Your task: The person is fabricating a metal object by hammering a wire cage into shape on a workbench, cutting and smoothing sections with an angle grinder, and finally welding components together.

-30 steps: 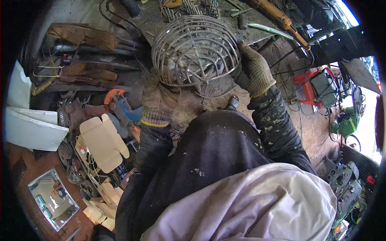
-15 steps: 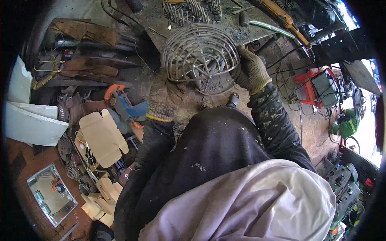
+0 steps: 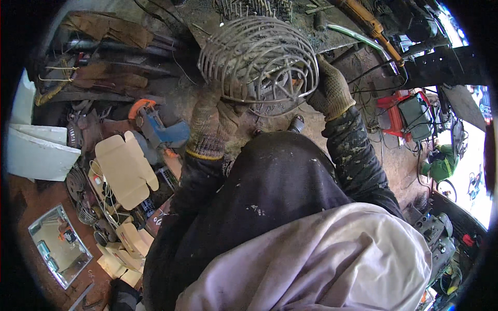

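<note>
I have the domed wire cage point(image 3: 258, 58) lifted in front of my chest, just off the near edge of the cluttered desk point(image 3: 332, 39), with my gloved left hand point(image 3: 212, 127) closed on its lower rim and my gloved right hand point(image 3: 332, 88) clamped on its right side. Both grips sit at the rim, so I judge the dome could tip or slide through the gloves. It might also snag on the upright rods point(image 3: 254, 8) beyond it or fall on the orange grinder point(image 3: 155, 124) below.
</note>
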Demonstrator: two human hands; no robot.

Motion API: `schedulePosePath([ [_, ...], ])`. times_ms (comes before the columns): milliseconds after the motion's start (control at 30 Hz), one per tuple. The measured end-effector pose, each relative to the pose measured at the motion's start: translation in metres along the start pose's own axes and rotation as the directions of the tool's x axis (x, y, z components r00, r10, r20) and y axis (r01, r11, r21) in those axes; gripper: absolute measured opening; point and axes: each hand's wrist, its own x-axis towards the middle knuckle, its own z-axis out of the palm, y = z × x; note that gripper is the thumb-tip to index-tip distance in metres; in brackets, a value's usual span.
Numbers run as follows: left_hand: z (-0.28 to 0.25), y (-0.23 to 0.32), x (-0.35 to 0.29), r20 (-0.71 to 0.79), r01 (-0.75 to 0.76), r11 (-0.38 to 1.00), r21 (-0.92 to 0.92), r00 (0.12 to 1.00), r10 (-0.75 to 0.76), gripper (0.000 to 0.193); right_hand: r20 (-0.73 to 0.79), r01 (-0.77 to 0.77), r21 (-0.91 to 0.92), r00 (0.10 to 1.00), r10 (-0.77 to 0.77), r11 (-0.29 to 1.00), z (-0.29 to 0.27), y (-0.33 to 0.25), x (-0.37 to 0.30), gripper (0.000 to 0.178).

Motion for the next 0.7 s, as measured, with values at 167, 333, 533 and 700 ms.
schedulePosePath([
  [167,0.01,0.008,0.0,0.292,0.095,0.989,-0.112,0.955,-0.059,0.035,0.147,-0.217,0.602,0.976,0.161,0.769,0.001,-0.008,0.006,0.037],
  [333,0.018,0.004,-0.005,0.391,0.009,1.0,-0.021,0.92,0.0,0.036,0.012,0.031,0.105,0.999,-0.033,0.994,0.011,-0.01,0.002,0.036],
  [533,0.03,-0.001,-0.012,0.318,-0.056,0.989,0.136,0.948,0.009,0.036,-0.005,0.151,-0.216,0.988,-0.156,0.964,0.011,-0.014,-0.004,0.035],
  [700,0.059,-0.015,-0.024,0.273,-0.197,0.962,0.19,0.952,0.141,0.041,0.138,0.157,-0.18,0.981,-0.133,0.971,0.011,-0.023,-0.009,0.035],
])
